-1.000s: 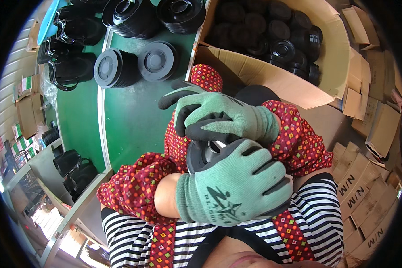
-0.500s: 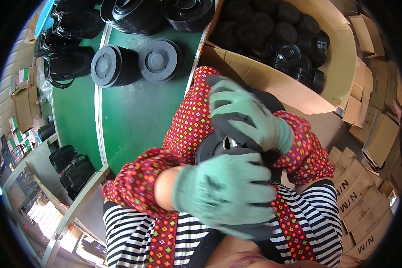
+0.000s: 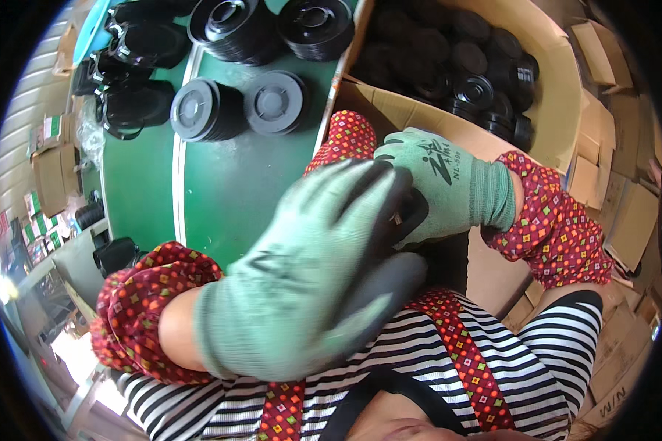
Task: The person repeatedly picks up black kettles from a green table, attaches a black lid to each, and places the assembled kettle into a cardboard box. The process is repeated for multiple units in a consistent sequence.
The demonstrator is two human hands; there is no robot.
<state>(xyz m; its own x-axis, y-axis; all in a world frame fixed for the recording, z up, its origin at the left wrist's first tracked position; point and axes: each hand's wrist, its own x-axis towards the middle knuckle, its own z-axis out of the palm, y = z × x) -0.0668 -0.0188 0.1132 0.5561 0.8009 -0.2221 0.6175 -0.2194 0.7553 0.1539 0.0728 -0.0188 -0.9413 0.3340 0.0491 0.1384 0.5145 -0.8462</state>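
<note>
Fingers of the left hand (image 3: 301,272), in a green knit glove with dark coated tips, are spread and blurred across the middle of the view, draped over a round black plastic part (image 3: 408,213) held close against the chest. How tightly they close on it I cannot tell, since the smear hides the fingertips. The right hand (image 3: 441,184), gloved the same way, curls round the far side of the part, its fingers bent against the rim, so the piece sits pinched between the two palms, just above the striped shirt (image 3: 559,345).

From where I stand the risk looks like a slip. The part is mostly hidden under the gloves, and a fast twist with coated fingertips on smooth plastic could let it pop free and drop into the lap or down beside the open cardboard box (image 3: 552,95) of like black parts at the right. A crooked seat is the other worry, because the person cannot see the joint under their own hands.

On the green table (image 3: 257,191) ahead lie stacks of ribbed black discs (image 3: 206,110) and, further off, more discs (image 3: 316,26) and black mask bodies (image 3: 132,103), all well apart from the hands. Flattened cartons (image 3: 632,220) crowd the right edge.
</note>
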